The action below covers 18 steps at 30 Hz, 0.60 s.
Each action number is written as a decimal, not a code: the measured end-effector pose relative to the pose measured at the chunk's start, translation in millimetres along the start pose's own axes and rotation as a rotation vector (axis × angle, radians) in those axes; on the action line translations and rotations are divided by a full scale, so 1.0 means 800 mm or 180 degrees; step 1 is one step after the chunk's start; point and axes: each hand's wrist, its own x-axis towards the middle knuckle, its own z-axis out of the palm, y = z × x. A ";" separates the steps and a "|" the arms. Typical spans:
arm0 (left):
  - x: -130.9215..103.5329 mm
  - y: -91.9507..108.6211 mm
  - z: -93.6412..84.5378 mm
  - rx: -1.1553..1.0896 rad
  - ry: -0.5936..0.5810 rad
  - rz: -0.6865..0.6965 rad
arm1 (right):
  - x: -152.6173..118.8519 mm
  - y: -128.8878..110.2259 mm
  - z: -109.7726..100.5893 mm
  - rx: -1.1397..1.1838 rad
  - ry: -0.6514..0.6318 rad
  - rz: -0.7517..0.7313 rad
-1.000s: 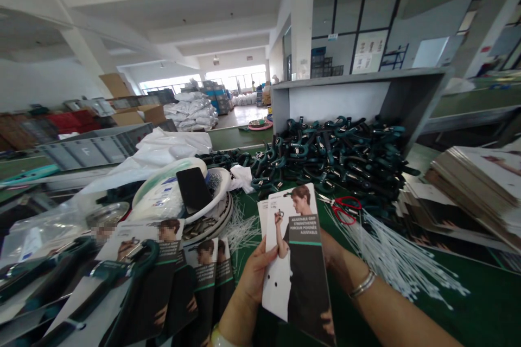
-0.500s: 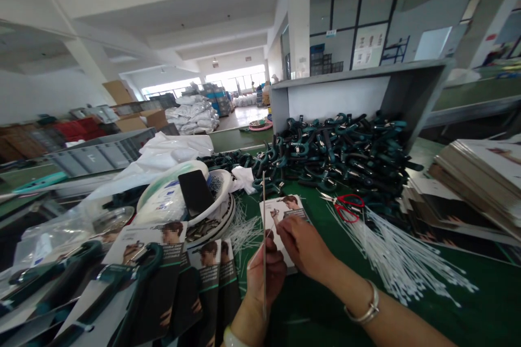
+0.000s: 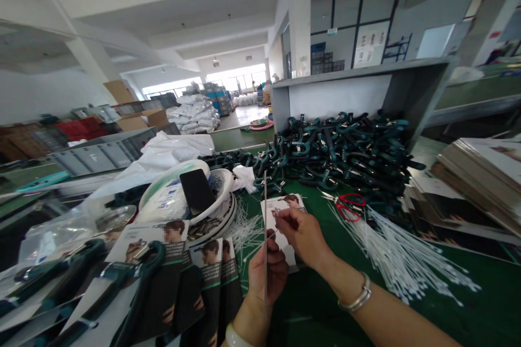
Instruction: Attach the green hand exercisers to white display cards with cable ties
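My left hand (image 3: 271,274) is closed around a printed card (image 3: 265,200) held upright, so thin edge-on that its printed faces hardly show. Just right of it, my right hand (image 3: 303,236) is pinched on a thin white cable tie (image 3: 273,234), which runs to the card near my left fingertips. Under both hands lies a stack of printed cards (image 3: 288,255) on the green tabletop. To the right, many white cable ties (image 3: 402,260) are fanned out, with red-handled scissors (image 3: 350,207) at their far end. More loose ties (image 3: 248,227) lie to the left.
Dark green hand clamps (image 3: 329,152) are heaped before a grey open box (image 3: 423,103). Cards carrying clamps (image 3: 134,282) overlap at front left. Behind them stand a white basin (image 3: 226,195) and a black phone-like slab (image 3: 196,192). Card stacks (image 3: 476,184) stand at right.
My right hand has risen slightly and drawn away from the card, and the thin tie now shows between them. My left hand still holds the card upright.
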 end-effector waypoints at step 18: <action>0.008 0.001 -0.025 0.0103 -0.0137 0.0169 | -0.020 -0.048 -0.028 -0.2696 -0.1512 -0.1039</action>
